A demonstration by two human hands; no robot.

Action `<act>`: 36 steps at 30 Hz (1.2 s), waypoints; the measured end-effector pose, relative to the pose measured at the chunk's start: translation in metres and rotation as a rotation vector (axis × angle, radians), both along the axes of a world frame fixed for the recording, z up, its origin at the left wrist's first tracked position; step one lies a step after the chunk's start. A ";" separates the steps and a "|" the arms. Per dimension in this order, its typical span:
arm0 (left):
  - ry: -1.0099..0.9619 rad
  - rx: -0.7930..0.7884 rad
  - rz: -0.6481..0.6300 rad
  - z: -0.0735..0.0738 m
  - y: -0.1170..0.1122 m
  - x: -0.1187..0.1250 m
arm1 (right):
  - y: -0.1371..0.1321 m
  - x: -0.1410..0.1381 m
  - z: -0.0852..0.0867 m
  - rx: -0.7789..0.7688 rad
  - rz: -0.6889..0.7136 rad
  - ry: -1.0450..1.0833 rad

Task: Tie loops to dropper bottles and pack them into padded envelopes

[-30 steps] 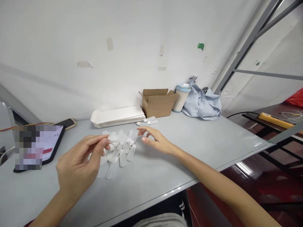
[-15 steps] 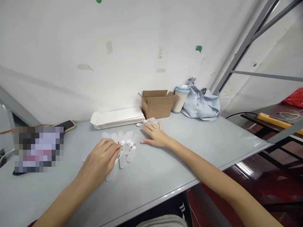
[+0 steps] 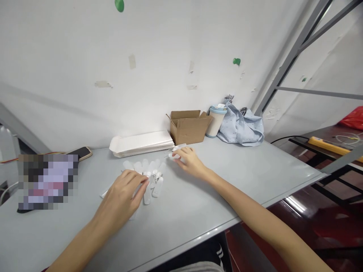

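Observation:
Several translucent white rounded tabs with small metal parts (image 3: 158, 187) lie fanned out on the grey table. Over their left side, my left hand (image 3: 121, 192) is closed in a pinch, with a small white end of a tab (image 3: 148, 174) at its fingertips. Its fingers hide part of the pile. My right hand (image 3: 190, 161) is further back, fingers curled and thumb drawn in, on a translucent white tab (image 3: 171, 155). Beside those fingers is a smaller group of similar white tabs (image 3: 180, 146), partly covered.
A stack of white paper sleeves (image 3: 141, 142) lies along the wall, beside an open cardboard box (image 3: 189, 130). Right of it stand a cup with a blue lid (image 3: 216, 121) and a light-blue cloth bag (image 3: 241, 126). A phone (image 3: 81, 153) and a blurred-out item (image 3: 49, 183) are left.
My right hand has gone from lying spread over the smaller group to curled fingers at one tab. My left hand keeps its pinch, shifted slightly. The view has tilted up a little.

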State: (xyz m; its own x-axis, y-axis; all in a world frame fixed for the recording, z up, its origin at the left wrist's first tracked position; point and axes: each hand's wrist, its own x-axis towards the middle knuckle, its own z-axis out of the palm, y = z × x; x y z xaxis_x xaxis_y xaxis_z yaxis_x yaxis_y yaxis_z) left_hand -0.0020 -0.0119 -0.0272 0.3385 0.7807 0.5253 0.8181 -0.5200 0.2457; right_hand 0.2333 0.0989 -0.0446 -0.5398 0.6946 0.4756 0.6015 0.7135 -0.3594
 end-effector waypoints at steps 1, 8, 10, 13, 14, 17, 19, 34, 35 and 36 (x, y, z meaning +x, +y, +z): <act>-0.015 -0.021 0.013 0.000 0.000 0.001 | -0.002 0.001 0.004 -0.025 0.000 0.094; -0.158 -0.161 0.115 0.006 -0.004 0.007 | -0.025 0.005 0.032 -0.480 0.001 0.601; -0.218 -0.205 0.175 0.010 -0.004 0.008 | -0.030 0.003 0.035 -0.614 0.099 0.672; -0.268 -0.264 0.217 0.015 -0.004 0.008 | -0.034 0.000 0.036 -0.749 0.232 0.735; -0.283 -0.292 0.209 0.016 -0.004 0.008 | -0.035 -0.001 0.035 -0.778 0.260 0.748; -0.346 -0.412 0.170 0.020 -0.005 0.008 | -0.038 -0.004 0.034 -0.828 0.307 0.774; -0.406 -0.502 0.154 0.022 -0.005 0.009 | -0.040 -0.006 0.034 -0.843 0.320 0.788; -0.737 -0.642 0.075 0.025 -0.007 0.010 | -0.043 -0.007 0.034 -0.859 0.356 0.820; -0.760 -0.637 0.078 0.024 -0.007 0.011 | -0.043 -0.007 0.034 -0.862 0.362 0.814; -0.776 -0.630 0.078 0.023 -0.007 0.011 | -0.044 -0.007 0.033 -0.863 0.367 0.805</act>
